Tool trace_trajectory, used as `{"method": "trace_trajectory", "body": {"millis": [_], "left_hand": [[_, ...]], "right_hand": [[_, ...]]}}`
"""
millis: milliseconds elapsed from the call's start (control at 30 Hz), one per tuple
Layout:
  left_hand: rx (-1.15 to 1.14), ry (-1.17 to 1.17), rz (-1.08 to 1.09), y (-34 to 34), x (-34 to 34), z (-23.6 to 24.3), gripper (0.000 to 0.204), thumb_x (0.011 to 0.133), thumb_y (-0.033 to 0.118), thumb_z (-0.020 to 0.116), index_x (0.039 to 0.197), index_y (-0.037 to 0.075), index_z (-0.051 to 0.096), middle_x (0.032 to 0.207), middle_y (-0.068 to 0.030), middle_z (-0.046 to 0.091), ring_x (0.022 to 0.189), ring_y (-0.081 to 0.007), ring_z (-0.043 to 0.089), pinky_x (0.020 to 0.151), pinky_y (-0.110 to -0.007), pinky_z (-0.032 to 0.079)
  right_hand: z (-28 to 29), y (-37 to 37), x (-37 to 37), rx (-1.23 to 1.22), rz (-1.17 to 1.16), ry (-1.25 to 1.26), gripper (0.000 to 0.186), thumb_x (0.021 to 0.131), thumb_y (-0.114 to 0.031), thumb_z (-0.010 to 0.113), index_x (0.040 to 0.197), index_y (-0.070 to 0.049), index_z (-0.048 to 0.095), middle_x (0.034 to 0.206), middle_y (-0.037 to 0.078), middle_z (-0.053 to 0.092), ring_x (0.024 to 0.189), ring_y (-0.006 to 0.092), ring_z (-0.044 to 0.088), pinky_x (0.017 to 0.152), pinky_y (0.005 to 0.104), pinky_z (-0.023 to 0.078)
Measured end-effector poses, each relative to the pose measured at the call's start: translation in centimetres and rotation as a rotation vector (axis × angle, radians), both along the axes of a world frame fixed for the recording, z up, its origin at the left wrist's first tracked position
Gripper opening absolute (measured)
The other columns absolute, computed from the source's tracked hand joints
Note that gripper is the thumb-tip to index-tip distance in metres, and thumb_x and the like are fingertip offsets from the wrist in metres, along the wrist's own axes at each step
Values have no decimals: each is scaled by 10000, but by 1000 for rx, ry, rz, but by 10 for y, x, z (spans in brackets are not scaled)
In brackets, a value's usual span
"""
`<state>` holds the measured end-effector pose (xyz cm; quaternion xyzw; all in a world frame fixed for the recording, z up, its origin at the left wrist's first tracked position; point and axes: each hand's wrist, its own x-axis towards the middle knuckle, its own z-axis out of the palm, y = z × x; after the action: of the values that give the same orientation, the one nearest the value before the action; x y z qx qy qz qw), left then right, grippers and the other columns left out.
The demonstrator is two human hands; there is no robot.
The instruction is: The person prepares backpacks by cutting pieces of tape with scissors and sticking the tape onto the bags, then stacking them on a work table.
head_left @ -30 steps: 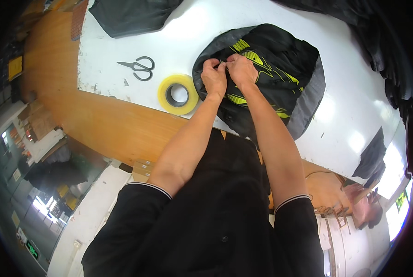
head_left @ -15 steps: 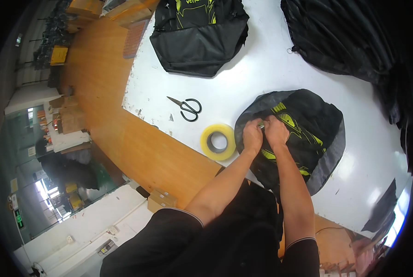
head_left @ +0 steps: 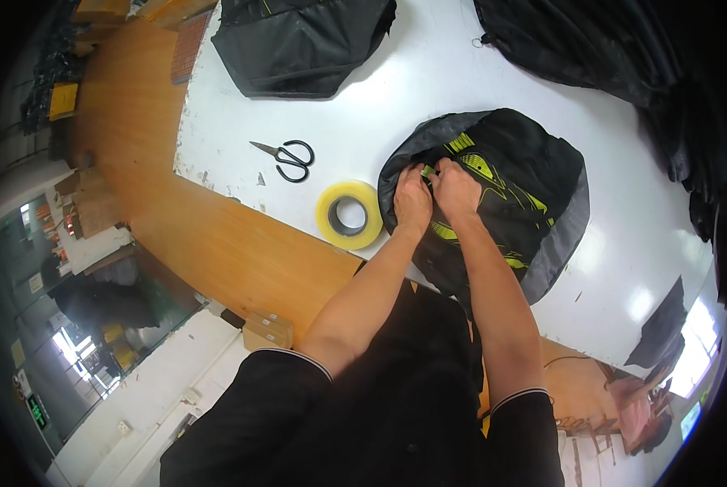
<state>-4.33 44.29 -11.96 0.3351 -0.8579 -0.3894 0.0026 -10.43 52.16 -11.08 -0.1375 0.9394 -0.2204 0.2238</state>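
A black bag (head_left: 530, 154) with yellow-green printed patterns and grey sides lies on the white table (head_left: 217, 130) in front of me. My left hand (head_left: 413, 200) is closed at the bag's left part, fingers bent onto the fabric. Close beside it, my right hand (head_left: 457, 190) pinches the same area. A small green bit shows between the fingertips; what it is I cannot make out. Left of the bag lies a roll of clear yellowish tape (head_left: 327, 214), near my left wrist. Farther left rest black-handled scissors (head_left: 286, 157), with their tip pointing left.
Another black bag (head_left: 306, 57) lies at the far side of the table. Black fabric pieces (head_left: 591, 49) are heaped at the far right, and a dark scrap (head_left: 660, 329) lies by the right edge. Beyond the table's left edge is an orange-brown floor (head_left: 209, 235) with small cardboard boxes (head_left: 267, 330).
The whole scene has shifted up and left in the view. Both hands stay closed at the same part of the bag, with slightly changed finger positions.
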Motion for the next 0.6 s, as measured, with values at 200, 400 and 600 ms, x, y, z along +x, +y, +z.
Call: {"method": "trace_trajectory", "body": {"millis": [200,400,600], "left_hand": [[-19,53,-2,3,3,-3,302,876,34,504,1163,12,597,1251,-161,557,1130,-361,537,950,-418,439],[-37,51,-23,7,2,-3,289,890,95,515,1157,31,604,1258,-161,537,1113,-366,542,931,-416,444],[-59,-16,12,5,-3,-3,277,885,164,549,1125,62,641,1100,-172,561,1005,-360,562,836,-445,459]], "right_hand": [[-1,-2,-1,50,-6,15,189,862,-255,589,937,-85,548,932,118,656,860,327,649,703,461,505],[-1,-3,-1,58,-35,1,146,845,-204,571,931,-95,527,933,114,653,862,325,649,699,465,500],[-2,-3,2,75,23,40,116,841,-211,569,913,-121,563,943,84,633,857,305,645,689,452,502]]}}
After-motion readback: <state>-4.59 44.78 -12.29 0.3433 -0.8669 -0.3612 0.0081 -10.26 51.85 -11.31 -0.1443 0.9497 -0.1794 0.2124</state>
